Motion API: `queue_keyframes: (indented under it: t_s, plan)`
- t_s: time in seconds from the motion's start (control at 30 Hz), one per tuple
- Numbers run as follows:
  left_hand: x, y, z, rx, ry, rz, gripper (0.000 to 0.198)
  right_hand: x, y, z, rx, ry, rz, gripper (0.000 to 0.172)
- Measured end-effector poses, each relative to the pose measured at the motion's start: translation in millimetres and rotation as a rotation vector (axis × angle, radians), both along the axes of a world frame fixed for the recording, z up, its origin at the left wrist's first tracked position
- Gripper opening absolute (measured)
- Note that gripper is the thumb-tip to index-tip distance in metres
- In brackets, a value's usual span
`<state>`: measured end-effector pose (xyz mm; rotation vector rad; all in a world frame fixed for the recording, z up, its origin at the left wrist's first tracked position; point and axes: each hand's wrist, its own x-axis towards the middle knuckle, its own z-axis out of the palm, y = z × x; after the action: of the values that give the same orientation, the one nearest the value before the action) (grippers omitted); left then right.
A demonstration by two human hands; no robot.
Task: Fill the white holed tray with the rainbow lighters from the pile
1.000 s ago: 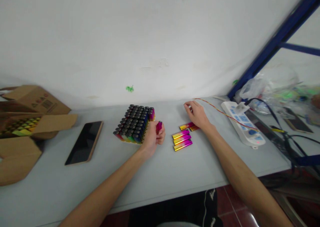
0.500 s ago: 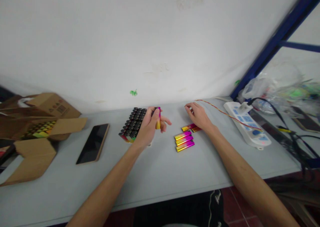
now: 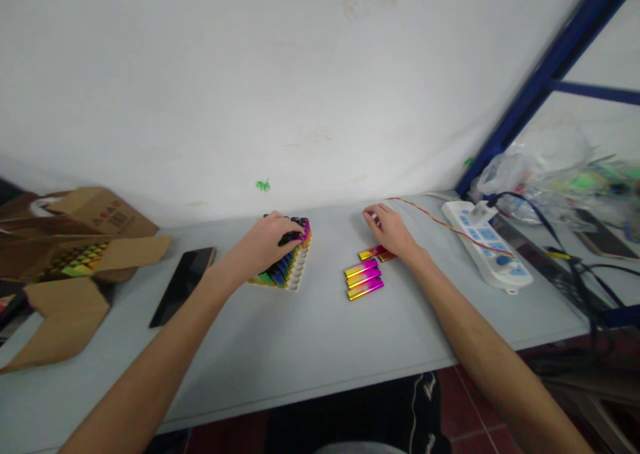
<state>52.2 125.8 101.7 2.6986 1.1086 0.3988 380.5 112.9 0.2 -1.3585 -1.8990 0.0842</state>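
White, with round sockets along its right edge, the tray [image 3: 297,277] sits on the table [image 3: 310,354] before me in the head view, packed with standing tubes [image 3: 283,271] — black-topped, with blue, green, yellow and magenta on their sides. Over it I have my left hand [image 3: 276,237], back upward, fingers curled down among the black tops and thumb reaching toward the right side of the tray; my own knuckles cover the grip, so I cannot tell whether I am pinching one of the tubes. My right hand [image 3: 389,229] rests on the table well apart from the tray, fingers loosely bent and a gap between thumb and forefinger. Just beside that wrist, on the near side, lie two loose tubes [image 3: 371,253], one partly hidden, and nearer to me three shiny yellow-and-magenta tubes [image 3: 363,279] lie side by side. To my left, a dark phone [image 3: 181,284] lies flat, my forearm covering part of it, and past it stands an open cardboard box [image 3: 113,214] with yellowish pieces [image 3: 83,261] inside. On the right, a red-and-yellow wire [image 3: 435,222] runs across to a white power strip [image 3: 485,244] with plugs in it; beyond are a blue metal frame [image 3: 537,91], crumpled clear bags [image 3: 510,174] and a dark slab [image 3: 605,235]. Behind everything rises a pale wall [image 3: 320,94], marked with a green smudge [image 3: 263,185].
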Motion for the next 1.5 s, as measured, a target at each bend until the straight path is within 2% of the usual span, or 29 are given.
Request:
queue_keyframes:
  t_s: [0.1,0.37,0.5,0.63,0.7,0.8,0.9,1.0,1.07,1.17,1.27,1.4,1.5]
  plan:
    - [4.4,0.1,1.4,0.027,0.112,-0.040,0.016,0.2,0.1,-0.2,-0.003,-0.006,0.002,0.029]
    - [7.4,7.4,1.7,0.016,0.205,-0.037,0.018,1.4,1.5,-2.6,-0.007,-0.020,0.010,0.026]
    - [14.6,4.0,2.0,0.091,0.232,-0.085,0.020,2.1,1.5,-2.3,-0.004,-0.012,0.008,0.024]
    - [18.0,-5.5,1.2,0.180,0.264,-0.039,0.026,3.9,0.6,0.6,-0.011,-0.007,-0.004,0.023]
    - [19.3,-11.3,-0.8,0.211,0.232,-0.037,0.027,6.1,0.5,2.0,-0.006,-0.004,-0.015,0.023]
    - [30.6,-24.1,-9.7,0.223,0.076,-0.054,0.023,10.7,1.6,2.6,0.021,0.005,-0.051,0.025]
    - [58.6,-42.0,-29.3,0.100,-0.052,-0.085,0.018,14.9,3.6,1.0,0.043,0.014,-0.100,0.025]
    - [91.4,-56.3,-53.5,-0.043,-0.058,-0.089,0.015,16.6,4.7,-0.8,0.046,0.019,-0.116,0.024]
    - [106.8,-59.5,-66.5,-0.114,-0.105,-0.054,0.014,16.4,5.0,-1.6,0.048,0.019,-0.111,0.024]
    - [114.1,-55.7,-77.5,-0.224,-0.208,-0.019,0.009,15.3,5.3,-2.3,0.050,0.019,-0.101,0.024]
    - [107.6,-49.0,-79.1,-0.314,-0.230,-0.053,0.003,14.8,6.1,-3.4,0.048,0.016,-0.090,0.023]
    - [91.5,-47.6,-70.0,-0.339,-0.302,-0.136,0.013,16.2,7.0,-4.8,0.035,0.007,-0.094,0.026]
    - [80.0,-52.7,-62.5,-0.374,-0.491,-0.069,0.014,16.8,6.8,-5.0,0.037,-0.007,-0.102,0.026]
